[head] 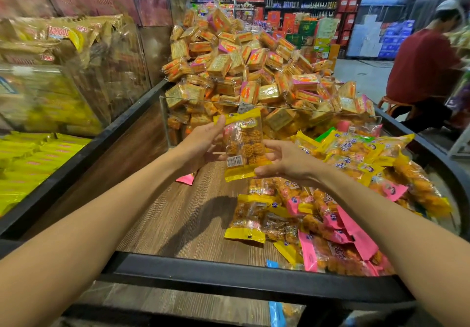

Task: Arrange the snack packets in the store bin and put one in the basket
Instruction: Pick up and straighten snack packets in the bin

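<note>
We observed a yellow-ended clear plastic snack packet [243,143] of orange-brown pieces held upright above the wood-grain floor of the black-framed store bin [178,214], between both hands. The left hand [203,143] gripped the packet's left edge, thumb at the upper yellow seal and fingers behind it. The right hand [282,161] pinched the lower right corner near the barcode label, its remaining fingers spread loosely apart. We noted a loose heap of yellow and pink snack packets [330,199] lying along the bin's right side, and one pink packet [187,178] lying alone on the floor below the left hand. Behind a clear acrylic divider [318,111] stood a tall pile of orange cracker packs [244,62]. A person in a red shirt [422,67] sat at the far right, well apart from the bin
</note>
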A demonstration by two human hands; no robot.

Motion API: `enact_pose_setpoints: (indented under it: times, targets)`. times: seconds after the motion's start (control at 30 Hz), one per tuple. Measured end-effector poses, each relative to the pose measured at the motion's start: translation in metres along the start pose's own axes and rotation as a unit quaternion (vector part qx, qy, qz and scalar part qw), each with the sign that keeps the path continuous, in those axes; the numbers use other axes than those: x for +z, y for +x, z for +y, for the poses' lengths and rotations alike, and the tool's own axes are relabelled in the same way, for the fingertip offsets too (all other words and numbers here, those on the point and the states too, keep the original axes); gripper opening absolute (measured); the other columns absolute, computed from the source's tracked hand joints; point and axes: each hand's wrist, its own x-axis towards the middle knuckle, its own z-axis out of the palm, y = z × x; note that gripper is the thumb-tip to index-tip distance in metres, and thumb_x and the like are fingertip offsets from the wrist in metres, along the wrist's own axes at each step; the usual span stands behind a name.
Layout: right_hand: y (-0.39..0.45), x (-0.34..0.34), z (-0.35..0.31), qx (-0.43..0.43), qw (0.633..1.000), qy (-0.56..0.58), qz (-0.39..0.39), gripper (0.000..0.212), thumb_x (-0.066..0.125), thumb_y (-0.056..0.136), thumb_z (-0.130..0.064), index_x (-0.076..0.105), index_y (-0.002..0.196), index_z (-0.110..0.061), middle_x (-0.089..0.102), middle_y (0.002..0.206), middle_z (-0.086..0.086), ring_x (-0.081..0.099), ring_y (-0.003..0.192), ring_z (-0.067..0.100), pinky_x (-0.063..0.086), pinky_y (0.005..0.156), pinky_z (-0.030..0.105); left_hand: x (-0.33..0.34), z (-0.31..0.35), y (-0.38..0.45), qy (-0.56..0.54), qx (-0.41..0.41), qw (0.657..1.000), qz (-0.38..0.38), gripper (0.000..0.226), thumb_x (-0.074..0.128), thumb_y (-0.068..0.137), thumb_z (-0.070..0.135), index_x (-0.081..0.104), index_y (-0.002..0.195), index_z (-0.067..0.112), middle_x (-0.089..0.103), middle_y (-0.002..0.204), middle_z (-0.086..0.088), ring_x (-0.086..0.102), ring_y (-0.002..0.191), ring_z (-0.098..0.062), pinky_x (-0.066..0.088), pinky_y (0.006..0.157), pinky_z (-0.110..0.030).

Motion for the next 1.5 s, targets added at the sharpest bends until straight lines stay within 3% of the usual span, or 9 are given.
enact_pose_setpoints:
  times: [0.17, 0.3, 0.4, 0.47, 0.6, 0.9, 1.13, 1.27, 1.5]
  targets:
    - [0.008, -0.009, 0.002, 0.003, 0.997, 0.068, 0.029, 0.070, 0.059, 0.077, 0.022, 0.039, 0.141, -0.001, 0.055, 0.132, 0.021, 0.068, 0.098, 0.024, 0.060, 0.072, 0.031, -0.006, -0.011, 0.001, 0.134, -0.006, 0.988, -0.074, 0.084, 0.085, 0.061, 0.030, 0.047, 0.134, 0.015, 0.062, 0.126, -0.005, 0.061, 0.113, -0.017, 0.053, 0.092, -0.038]
    - [0.009, -0.006, 0.003, 0.006, 0.996, 0.032, 0.078, 0.086, 0.066, 0.076, 0.016, 0.025, 0.148, -0.004, 0.024, 0.155, 0.017, 0.028, 0.142, 0.028, 0.054, 0.073, 0.023, -0.011, -0.019, 0.007, 0.164, 0.008, 0.985, -0.050, 0.138, 0.093, 0.025, 0.048, 0.035, 0.144, 0.008, 0.053, 0.135, -0.015, 0.054, 0.122, -0.027, 0.046, 0.101, -0.046]
    - [0.007, -0.003, 0.000, 0.000, 0.996, 0.025, 0.090, 0.086, 0.068, 0.076, 0.014, 0.025, 0.149, -0.005, 0.031, 0.152, 0.016, 0.034, 0.139, 0.024, 0.046, 0.085, 0.031, -0.010, -0.017, 0.004, 0.171, 0.013, 0.984, -0.047, 0.121, 0.094, 0.039, 0.034, 0.037, 0.141, 0.005, 0.056, 0.128, -0.013, 0.058, 0.115, -0.022, 0.047, 0.099, -0.041]
    - [0.004, -0.002, -0.001, -0.024, 0.993, 0.020, 0.110, 0.079, 0.067, 0.076, 0.014, 0.033, 0.145, -0.005, 0.047, 0.137, 0.004, 0.049, 0.122, 0.015, 0.051, 0.075, 0.026, -0.008, -0.017, 0.004, 0.161, 0.037, 0.986, -0.019, 0.083, 0.086, 0.063, 0.014, 0.043, 0.133, 0.008, 0.057, 0.107, -0.005, 0.061, 0.084, -0.008, 0.050, 0.085, -0.027]
    - [0.004, 0.001, 0.000, -0.104, 0.975, -0.096, 0.174, 0.059, 0.073, 0.075, 0.007, 0.053, 0.127, -0.012, 0.061, 0.099, -0.009, 0.059, 0.092, 0.000, 0.050, 0.065, 0.013, 0.002, -0.014, 0.005, 0.152, 0.083, 0.983, 0.062, 0.039, 0.066, 0.086, 0.028, 0.049, 0.116, 0.010, 0.056, 0.107, -0.008, 0.056, 0.076, -0.010, 0.054, 0.071, -0.029]
    - [0.012, 0.018, 0.011, -0.178, 0.962, -0.177, 0.111, 0.051, 0.070, 0.084, -0.031, 0.052, 0.131, -0.027, 0.055, 0.106, 0.008, 0.057, 0.088, 0.013, 0.050, 0.079, 0.024, 0.008, -0.012, 0.005, -0.046, -0.013, 0.999, 0.021, 0.039, 0.044, 0.098, 0.039, 0.058, 0.124, 0.014, 0.071, 0.101, -0.001, 0.068, 0.082, -0.009, 0.052, 0.055, -0.018]
    - [0.019, 0.003, 0.010, -0.105, 0.970, -0.028, 0.218, 0.034, 0.051, 0.096, -0.041, 0.066, 0.101, -0.010, 0.058, 0.074, -0.008, 0.052, 0.062, 0.003, 0.042, 0.057, 0.018, 0.013, -0.005, -0.002, -0.032, -0.059, 0.994, -0.090, 0.033, 0.041, 0.098, 0.037, 0.059, 0.111, 0.013, 0.068, 0.116, -0.007, 0.063, 0.108, -0.021, 0.050, 0.095, -0.037]
    - [0.016, 0.006, 0.011, -0.134, 0.965, -0.007, 0.226, 0.025, 0.055, 0.096, -0.024, 0.072, 0.083, -0.011, 0.064, 0.072, -0.001, 0.055, 0.059, 0.003, 0.043, 0.053, 0.014, 0.014, -0.003, -0.006, 0.016, -0.053, 0.996, -0.074, 0.043, 0.031, 0.097, 0.052, 0.061, 0.096, 0.021, 0.069, 0.075, 0.005, 0.064, 0.066, -0.009, 0.052, 0.061, -0.025]
    - [0.018, 0.009, 0.010, -0.117, 0.970, 0.013, 0.213, 0.030, 0.056, 0.095, -0.028, 0.070, 0.078, -0.008, 0.059, 0.064, -0.005, 0.049, 0.057, 0.006, 0.042, 0.051, 0.018, 0.007, -0.011, 0.003, 0.056, -0.024, 0.998, 0.013, 0.036, 0.035, 0.100, 0.045, 0.060, 0.097, 0.019, 0.060, 0.084, -0.008, 0.057, 0.061, -0.018, 0.048, 0.050, -0.027]
